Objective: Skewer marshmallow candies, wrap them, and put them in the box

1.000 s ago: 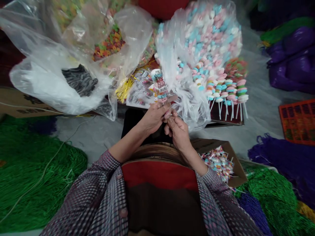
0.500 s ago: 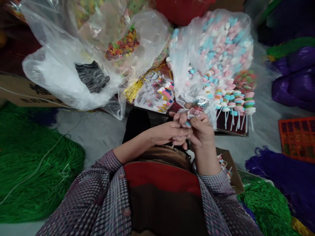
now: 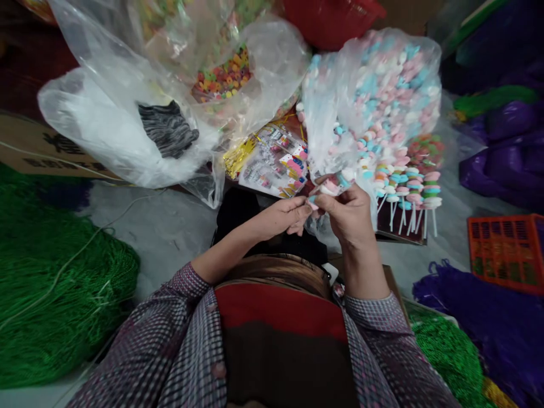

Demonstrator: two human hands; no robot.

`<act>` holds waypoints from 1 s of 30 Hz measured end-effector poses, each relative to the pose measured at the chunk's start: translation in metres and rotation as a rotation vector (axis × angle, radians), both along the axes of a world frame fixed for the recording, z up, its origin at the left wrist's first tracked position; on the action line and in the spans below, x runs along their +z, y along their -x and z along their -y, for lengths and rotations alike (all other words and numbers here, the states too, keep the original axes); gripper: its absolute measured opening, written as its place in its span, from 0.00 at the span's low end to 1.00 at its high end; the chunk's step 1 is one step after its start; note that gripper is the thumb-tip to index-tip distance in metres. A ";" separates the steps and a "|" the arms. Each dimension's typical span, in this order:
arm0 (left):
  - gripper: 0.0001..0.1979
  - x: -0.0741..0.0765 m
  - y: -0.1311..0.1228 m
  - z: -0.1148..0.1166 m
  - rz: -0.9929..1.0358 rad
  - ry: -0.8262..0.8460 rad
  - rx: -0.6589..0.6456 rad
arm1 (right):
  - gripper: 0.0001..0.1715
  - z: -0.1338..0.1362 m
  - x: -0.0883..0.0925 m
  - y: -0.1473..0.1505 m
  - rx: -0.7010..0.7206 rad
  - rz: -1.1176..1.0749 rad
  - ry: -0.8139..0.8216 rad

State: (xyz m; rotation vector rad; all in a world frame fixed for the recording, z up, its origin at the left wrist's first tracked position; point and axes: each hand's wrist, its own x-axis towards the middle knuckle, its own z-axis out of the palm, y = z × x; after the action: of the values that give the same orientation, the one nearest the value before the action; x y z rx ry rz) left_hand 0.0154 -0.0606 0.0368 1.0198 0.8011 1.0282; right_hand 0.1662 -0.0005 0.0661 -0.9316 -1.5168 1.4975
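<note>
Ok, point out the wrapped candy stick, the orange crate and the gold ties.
wrapped candy stick (image 3: 332,186), head view, pink candy end.
orange crate (image 3: 504,250), head view, latticed top.
gold ties (image 3: 236,159), head view, bundle's middle.

candy bag (image 3: 382,90): thin clear plastic film, glossy, crinkled.
wrapped candy stick (image 3: 335,186), just below bag: shiny clear film.
cardboard box (image 3: 34,147), far left of bag: matt paperboard.
bead strands (image 3: 55,283), lower left: glossy green.
crate (image 3: 505,252), lower right: orange plastic.
sleeve (image 3: 170,340): woven checked cloth, matt.

Green bead strands (image 3: 51,294) lie left, an orange crate (image 3: 505,252) and purple strands (image 3: 480,317) right
</note>
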 end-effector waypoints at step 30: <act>0.15 -0.030 0.104 -0.019 0.321 0.124 0.971 | 0.10 -0.127 -0.056 0.162 0.068 0.941 -0.437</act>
State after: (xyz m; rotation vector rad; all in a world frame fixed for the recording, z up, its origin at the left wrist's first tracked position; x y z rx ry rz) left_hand -0.0886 -0.0418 0.0066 0.2933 1.0941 1.8742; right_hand 0.0044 0.1265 0.0105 -1.4003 -2.4178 0.6834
